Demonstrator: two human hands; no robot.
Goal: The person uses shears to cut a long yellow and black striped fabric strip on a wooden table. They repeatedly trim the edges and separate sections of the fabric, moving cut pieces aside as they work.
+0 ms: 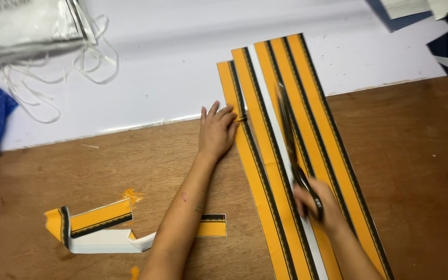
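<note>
On the brown table [405,155], the left hand [216,129] lies flat and open on the already separated orange strips [255,155], while the right hand [320,205] grips scissors [291,145] partway along the uncut printed sheet [322,140].

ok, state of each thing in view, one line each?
Left hand: flat, pressing the left edge of the striped sheet.
Right hand: closed on the scissors.
Scissors: blades along the white gap, blurred.
Striped sheet: flat, orange and black, partly slit lengthwise.
Offcut strip: folded, lying apart.
String: loose, tangled.
</note>
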